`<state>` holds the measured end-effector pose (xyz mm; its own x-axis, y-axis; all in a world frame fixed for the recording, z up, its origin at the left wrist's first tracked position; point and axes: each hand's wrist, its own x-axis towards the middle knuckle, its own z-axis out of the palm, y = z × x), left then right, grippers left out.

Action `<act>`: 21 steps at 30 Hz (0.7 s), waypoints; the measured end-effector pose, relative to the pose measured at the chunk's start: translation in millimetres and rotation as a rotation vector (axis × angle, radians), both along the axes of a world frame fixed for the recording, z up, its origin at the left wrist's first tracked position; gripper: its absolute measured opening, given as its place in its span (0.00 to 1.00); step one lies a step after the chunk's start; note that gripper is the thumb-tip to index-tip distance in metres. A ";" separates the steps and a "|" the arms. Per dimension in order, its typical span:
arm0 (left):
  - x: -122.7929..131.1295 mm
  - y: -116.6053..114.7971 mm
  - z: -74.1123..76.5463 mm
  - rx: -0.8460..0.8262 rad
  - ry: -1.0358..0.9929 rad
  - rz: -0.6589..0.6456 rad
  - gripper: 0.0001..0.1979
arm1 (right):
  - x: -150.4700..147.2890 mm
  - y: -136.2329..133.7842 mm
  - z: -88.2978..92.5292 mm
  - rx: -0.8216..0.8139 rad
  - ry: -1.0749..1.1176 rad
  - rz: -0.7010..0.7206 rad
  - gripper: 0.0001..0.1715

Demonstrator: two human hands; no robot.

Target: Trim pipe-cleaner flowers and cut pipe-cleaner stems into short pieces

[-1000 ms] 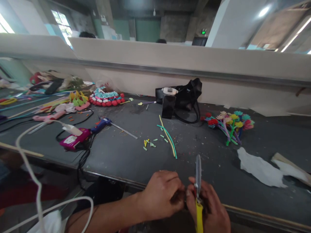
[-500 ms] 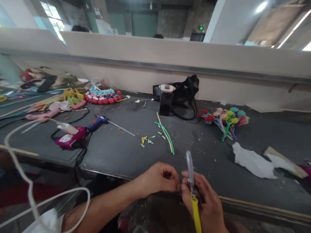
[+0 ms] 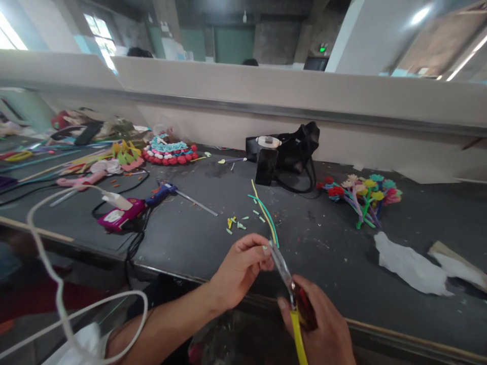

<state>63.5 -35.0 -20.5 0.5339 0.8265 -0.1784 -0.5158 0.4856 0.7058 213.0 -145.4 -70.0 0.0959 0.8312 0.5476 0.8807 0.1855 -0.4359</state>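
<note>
In my right hand [image 3: 319, 324] is a pair of shears [image 3: 282, 268] with metal blades, one yellow handle and a dark red one. The blade tips point up and left, right beside the fingertips of my left hand [image 3: 243, 266]. Those fingers are pinched together over the front edge of the table, on a tiny pale green piece [image 3: 265, 247]. Just beyond the tips lie a yellow stem and a teal stem [image 3: 269, 215], crossing one another. Left of them are scattered several short pale green and yellow cut pieces [image 3: 241, 226].
A magenta and blue glue gun [image 3: 127, 213] with a clear stick lies left, near a white cable [image 3: 40, 243]. Behind are a phone [image 3: 266, 166] and black bag [image 3: 300, 152]. Colourful craft flowers [image 3: 365, 197] and crumpled white paper [image 3: 409, 263] lie right.
My left hand has risen a little, up and left. The shears have tilted leftward, bringing their tips to my left fingertips. The whole view has shifted slightly.
</note>
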 end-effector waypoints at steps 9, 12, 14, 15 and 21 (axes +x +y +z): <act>-1.7 -0.6 1.8 0.010 -0.020 0.029 0.06 | 0.8 0.8 -4.8 0.004 -0.059 -0.006 0.18; -1.4 -0.6 0.9 0.012 -0.023 0.037 0.05 | 0.8 1.7 -4.4 0.016 -0.059 -0.002 0.18; -1.3 -1.1 0.4 0.009 -0.030 0.037 0.05 | 0.6 1.5 -4.7 0.015 -0.056 -0.004 0.18; -1.2 -1.5 0.0 0.005 -0.034 0.034 0.05 | 0.4 1.2 -4.9 0.011 -0.054 -0.007 0.18; -1.2 -3.3 -2.5 0.024 -0.049 0.016 0.04 | 0.2 -0.4 -5.6 0.036 -0.067 -0.001 0.17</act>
